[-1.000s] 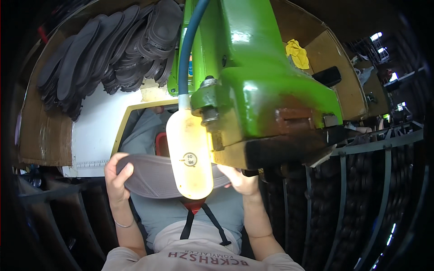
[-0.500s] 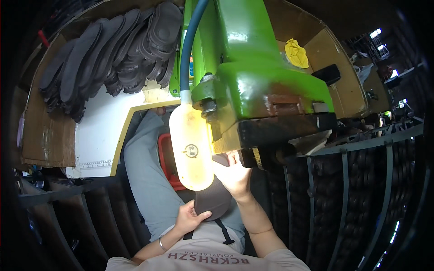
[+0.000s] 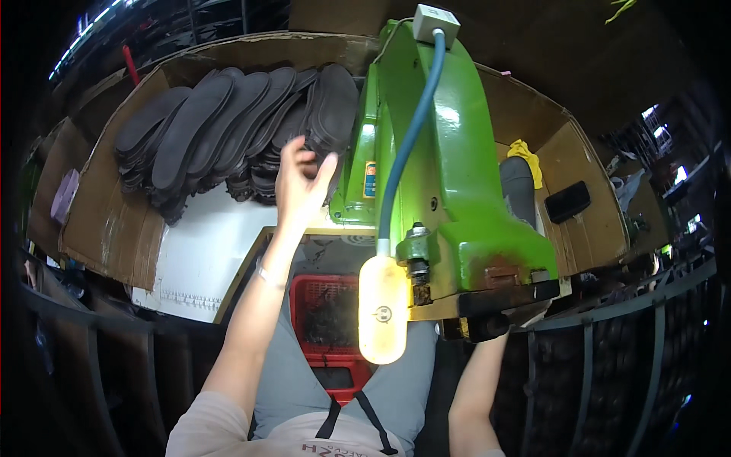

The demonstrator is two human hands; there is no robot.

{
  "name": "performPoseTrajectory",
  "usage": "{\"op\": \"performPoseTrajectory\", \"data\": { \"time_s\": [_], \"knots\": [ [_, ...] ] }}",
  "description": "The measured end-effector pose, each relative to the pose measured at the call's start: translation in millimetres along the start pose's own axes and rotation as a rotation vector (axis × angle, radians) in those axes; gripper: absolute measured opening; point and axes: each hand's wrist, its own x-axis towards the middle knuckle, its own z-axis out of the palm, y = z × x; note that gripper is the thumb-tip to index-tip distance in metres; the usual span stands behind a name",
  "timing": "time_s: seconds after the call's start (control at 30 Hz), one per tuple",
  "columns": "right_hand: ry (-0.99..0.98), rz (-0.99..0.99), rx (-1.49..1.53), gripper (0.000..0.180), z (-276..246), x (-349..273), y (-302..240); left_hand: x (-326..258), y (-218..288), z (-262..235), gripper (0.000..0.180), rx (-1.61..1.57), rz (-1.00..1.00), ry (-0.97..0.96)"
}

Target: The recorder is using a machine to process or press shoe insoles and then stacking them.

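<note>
My left hand (image 3: 299, 183) is raised at the near end of a pile of dark grey shoe soles (image 3: 331, 110). Its thumb and fingers are apart, with nothing held between them; some fingertips overlap the sole's edge, and I cannot tell whether they touch it. My right forearm (image 3: 476, 392) runs up to the head of a green machine (image 3: 476, 183), which hides the right hand and its fingers. A glowing oblong lamp (image 3: 383, 308) hangs from a blue hose on the machine's near side. Another dark grey sole (image 3: 518, 186) lies in the carton on the right.
Cardboard walls (image 3: 95, 217) surround the sole pile on a white board (image 3: 194, 251). Beside the right-hand sole are a yellow cloth (image 3: 527, 161) and a black phone-like object (image 3: 568, 202). Below, a red basket (image 3: 301, 293) sits between my legs. Metal racks (image 3: 586, 365) flank me.
Both hands have left the dark sole in my lap. My left hand has risen to the pile; my right has moved behind the machine. The view has shifted, and a sole shows in the right carton.
</note>
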Motion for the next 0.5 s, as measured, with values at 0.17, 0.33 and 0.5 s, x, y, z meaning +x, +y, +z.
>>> {"op": "performPoseTrajectory", "data": {
  "time_s": [0.17,0.33,0.5],
  "knots": [
    [-0.323,0.832,0.41,0.062,88,-49,20,61,-3,23,0.054,0.737,0.053,0.038],
    [-0.247,0.658,0.455,0.076,82,-78,-7,65,-17,-18,0.047,0.198,0.05,0.1],
    [-0.54,0.507,0.406,0.047,24,-136,-33,-47,27,-142,0.038,-0.426,0.066,0.712]
  ]
}}
